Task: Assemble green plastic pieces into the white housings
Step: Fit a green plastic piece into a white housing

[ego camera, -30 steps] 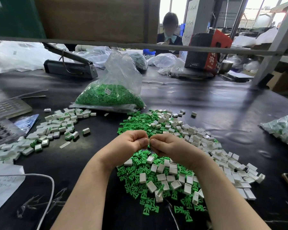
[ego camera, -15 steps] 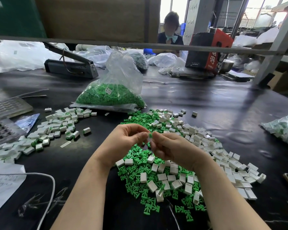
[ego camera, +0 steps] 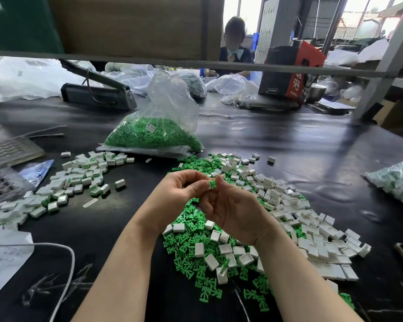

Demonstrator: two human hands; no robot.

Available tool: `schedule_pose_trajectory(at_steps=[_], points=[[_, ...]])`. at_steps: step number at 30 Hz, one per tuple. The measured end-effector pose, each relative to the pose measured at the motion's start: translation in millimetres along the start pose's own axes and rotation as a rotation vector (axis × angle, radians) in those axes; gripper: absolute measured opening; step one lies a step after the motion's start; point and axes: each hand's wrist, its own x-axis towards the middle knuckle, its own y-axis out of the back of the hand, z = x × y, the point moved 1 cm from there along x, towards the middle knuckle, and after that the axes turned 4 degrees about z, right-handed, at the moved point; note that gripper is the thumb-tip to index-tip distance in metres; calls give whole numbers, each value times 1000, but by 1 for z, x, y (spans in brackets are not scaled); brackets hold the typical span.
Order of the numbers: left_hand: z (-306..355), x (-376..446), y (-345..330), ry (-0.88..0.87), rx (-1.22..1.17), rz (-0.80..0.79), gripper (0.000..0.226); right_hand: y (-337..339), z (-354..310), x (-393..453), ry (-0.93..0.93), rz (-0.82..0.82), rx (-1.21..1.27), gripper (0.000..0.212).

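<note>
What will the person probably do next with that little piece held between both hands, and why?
Probably press the small green plastic piece fully home: it still juts from the small white plastic housing pinched between left hand and right hand.

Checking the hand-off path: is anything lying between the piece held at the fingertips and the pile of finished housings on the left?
Nothing visible. The green-and-white piece is pinched between the left hand and right hand; bare black table separates it from the finished pile.
</note>
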Motion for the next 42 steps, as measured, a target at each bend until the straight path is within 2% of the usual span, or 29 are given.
schedule_pose_trajectory(at_steps=[10,18,29,42], points=[[0,-1,4,-46,49,-9,9,-6,1,0,41,32,-23,38],[1,0,0,-40,5,5,18,-9,-1,1,30,56,-35,46],[2,-1,-3,-44,-35,-11,17,-10,0,1,39,57,-3,44],[1,0,0,-68,33,-27,13,-13,3,3,78,110,45,35]])
